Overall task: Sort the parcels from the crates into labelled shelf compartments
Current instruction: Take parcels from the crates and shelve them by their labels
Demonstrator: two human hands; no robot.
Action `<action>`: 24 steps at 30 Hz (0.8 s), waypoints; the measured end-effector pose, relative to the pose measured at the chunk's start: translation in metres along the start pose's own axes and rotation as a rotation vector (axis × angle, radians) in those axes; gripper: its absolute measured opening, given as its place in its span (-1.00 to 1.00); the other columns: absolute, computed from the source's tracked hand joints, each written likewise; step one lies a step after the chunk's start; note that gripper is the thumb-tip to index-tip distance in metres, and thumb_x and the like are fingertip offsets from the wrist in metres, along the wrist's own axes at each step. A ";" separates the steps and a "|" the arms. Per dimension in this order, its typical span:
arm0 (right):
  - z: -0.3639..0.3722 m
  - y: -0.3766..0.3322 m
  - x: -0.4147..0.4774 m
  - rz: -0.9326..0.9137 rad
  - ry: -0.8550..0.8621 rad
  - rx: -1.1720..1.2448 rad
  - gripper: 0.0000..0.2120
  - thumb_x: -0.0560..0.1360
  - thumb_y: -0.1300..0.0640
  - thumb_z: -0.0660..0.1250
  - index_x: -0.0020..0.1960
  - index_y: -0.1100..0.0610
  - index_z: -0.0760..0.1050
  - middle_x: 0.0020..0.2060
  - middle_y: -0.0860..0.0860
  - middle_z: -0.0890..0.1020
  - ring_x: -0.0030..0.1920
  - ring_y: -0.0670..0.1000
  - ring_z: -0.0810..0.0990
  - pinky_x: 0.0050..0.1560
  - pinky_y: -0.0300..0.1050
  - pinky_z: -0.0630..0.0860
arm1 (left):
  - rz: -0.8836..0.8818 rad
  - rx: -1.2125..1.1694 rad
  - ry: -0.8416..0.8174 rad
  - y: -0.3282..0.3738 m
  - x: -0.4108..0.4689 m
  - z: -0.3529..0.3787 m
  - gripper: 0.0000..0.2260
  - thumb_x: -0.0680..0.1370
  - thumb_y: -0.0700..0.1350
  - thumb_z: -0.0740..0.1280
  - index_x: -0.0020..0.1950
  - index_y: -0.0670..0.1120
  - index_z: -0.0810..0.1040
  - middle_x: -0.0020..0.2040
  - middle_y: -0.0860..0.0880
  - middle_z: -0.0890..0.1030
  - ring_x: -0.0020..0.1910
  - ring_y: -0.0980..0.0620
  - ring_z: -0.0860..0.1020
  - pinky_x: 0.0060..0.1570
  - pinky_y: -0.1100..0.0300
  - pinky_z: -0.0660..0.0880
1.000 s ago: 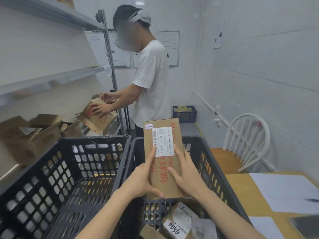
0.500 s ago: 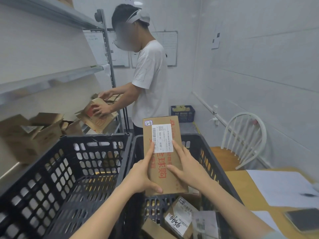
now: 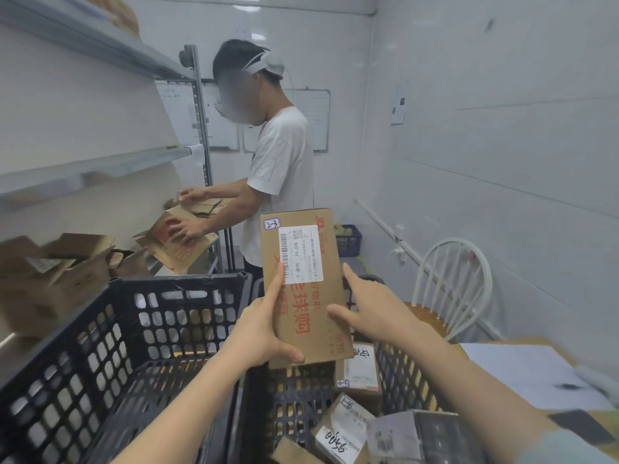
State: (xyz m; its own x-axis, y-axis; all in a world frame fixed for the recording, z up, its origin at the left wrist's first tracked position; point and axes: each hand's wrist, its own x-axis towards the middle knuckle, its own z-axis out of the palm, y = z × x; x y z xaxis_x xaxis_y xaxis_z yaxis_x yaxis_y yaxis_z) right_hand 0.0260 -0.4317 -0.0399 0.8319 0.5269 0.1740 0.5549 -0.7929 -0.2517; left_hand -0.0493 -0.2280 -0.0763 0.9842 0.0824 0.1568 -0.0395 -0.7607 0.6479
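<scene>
A flat brown cardboard parcel (image 3: 303, 306) with a white barcode label and a small "2-3" sticker stands upright above the right black crate (image 3: 405, 380). My left hand (image 3: 258, 333) grips its lower left corner, thumb across the front and index finger up the left edge. My right hand (image 3: 375, 313) is at the parcel's right edge with straight, spread fingers; only the thumb tip lies over the face. Several more parcels (image 3: 341, 433) lie in the right crate. The left black crate (image 3: 160, 329) shows no parcels.
Metal shelves (image 3: 100, 165) on the left carry opened cardboard boxes (image 3: 57, 272). Another person (image 3: 278, 169) in a white shirt stands ahead handling a box at the shelf. To the right are a white chair (image 3: 452, 283), a wooden table with papers (image 3: 529, 373) and a blue basket (image 3: 348, 241).
My right hand has loosened from the parcel and its fingers have spread. My left hand keeps its hold. The parcel stays upright over the right crate.
</scene>
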 end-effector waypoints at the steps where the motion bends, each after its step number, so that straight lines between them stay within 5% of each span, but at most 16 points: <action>1: -0.003 -0.001 0.000 -0.006 0.016 -0.013 -0.19 0.54 -0.24 0.20 0.58 0.08 -0.11 0.35 -0.01 0.48 0.32 0.07 0.45 0.32 0.03 0.38 | 0.007 -0.001 0.008 0.002 -0.002 -0.004 0.34 0.19 -0.05 0.67 0.43 0.41 -0.41 0.42 0.01 0.38 0.38 0.01 0.40 0.32 0.02 0.40; 6: -0.022 -0.010 -0.007 -0.086 0.061 -0.007 -0.43 0.57 -0.24 0.12 0.51 -0.07 0.15 0.35 -0.09 0.48 0.31 0.01 0.47 0.34 0.08 0.38 | 0.020 0.010 0.060 0.017 -0.016 -0.020 0.34 0.19 -0.06 0.67 0.44 0.41 -0.40 0.41 0.01 0.38 0.38 0.01 0.40 0.32 0.04 0.38; 16: -0.061 -0.005 -0.053 -0.159 0.076 -0.031 -0.32 0.58 -0.21 0.12 0.57 0.02 -0.05 0.42 0.01 0.40 0.38 0.04 0.40 0.36 0.02 0.34 | -0.006 0.078 0.165 0.074 -0.061 -0.027 0.33 0.19 -0.07 0.67 0.33 0.53 -0.43 0.47 0.04 0.28 0.43 0.02 0.32 0.34 -0.03 0.37; 24: -0.094 -0.004 -0.104 -0.306 0.107 0.060 -0.35 0.56 -0.13 0.24 0.53 -0.05 0.00 0.20 -0.02 0.58 0.15 0.04 0.57 0.11 -0.03 0.51 | -0.053 0.099 0.263 0.127 -0.111 -0.022 0.32 0.19 -0.08 0.67 0.35 0.53 -0.40 0.48 0.05 0.27 0.44 0.02 0.31 0.37 -0.06 0.36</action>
State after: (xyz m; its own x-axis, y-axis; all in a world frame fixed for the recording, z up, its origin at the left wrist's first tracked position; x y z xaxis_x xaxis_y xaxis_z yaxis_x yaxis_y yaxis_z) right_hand -0.0630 -0.5119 0.0325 0.6229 0.7003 0.3488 0.7811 -0.5816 -0.2273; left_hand -0.1671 -0.3198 0.0051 0.9055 0.2780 0.3207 0.0408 -0.8092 0.5862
